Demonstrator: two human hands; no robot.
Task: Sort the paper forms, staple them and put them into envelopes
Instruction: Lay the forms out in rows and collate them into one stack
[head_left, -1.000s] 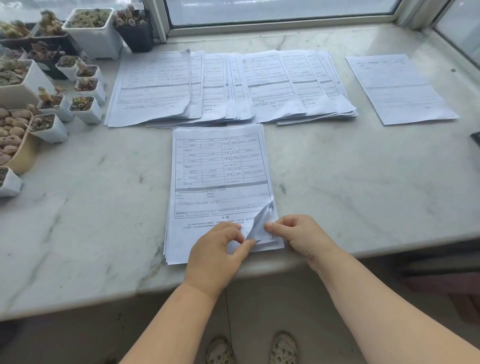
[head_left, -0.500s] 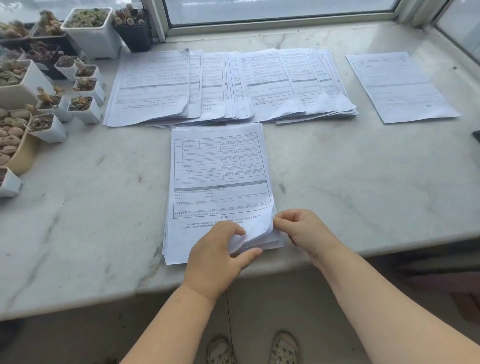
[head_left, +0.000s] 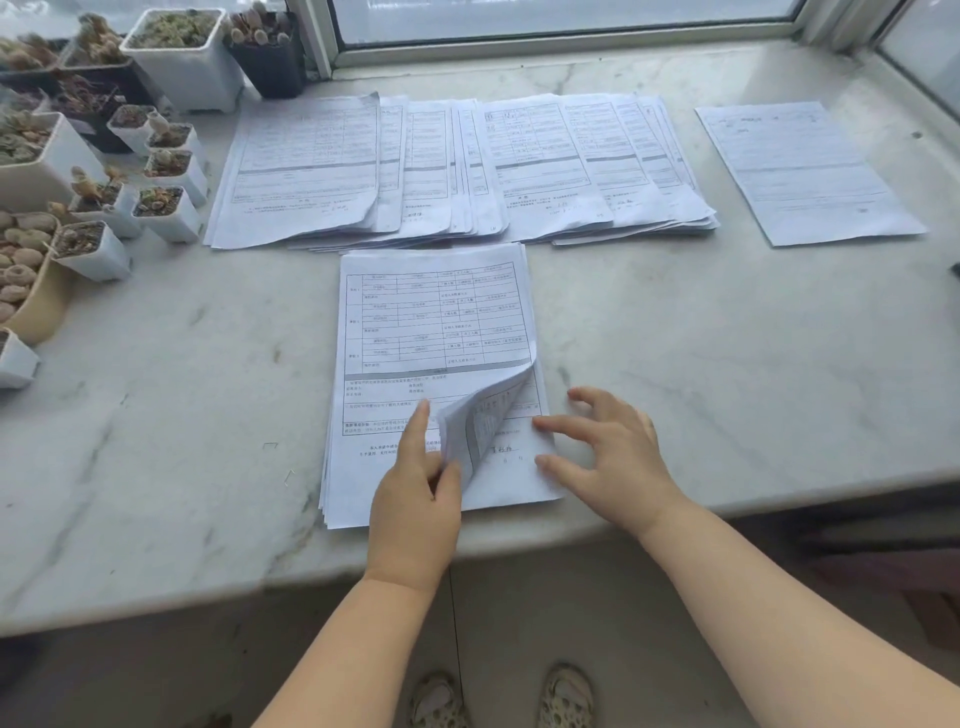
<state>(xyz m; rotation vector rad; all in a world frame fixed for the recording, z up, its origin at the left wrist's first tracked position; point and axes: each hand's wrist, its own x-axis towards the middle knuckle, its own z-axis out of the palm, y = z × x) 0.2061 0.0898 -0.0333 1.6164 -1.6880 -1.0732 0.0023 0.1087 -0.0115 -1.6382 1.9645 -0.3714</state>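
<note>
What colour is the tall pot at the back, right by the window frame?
Black, or very dark; the pot stands beside a white one. The head view shows it.

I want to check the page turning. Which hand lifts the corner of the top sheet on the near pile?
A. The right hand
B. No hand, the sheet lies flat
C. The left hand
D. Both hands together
C: the left hand pinches the curled corner of the top sheet, while the right hand rests open on the near pile beside it.
</note>
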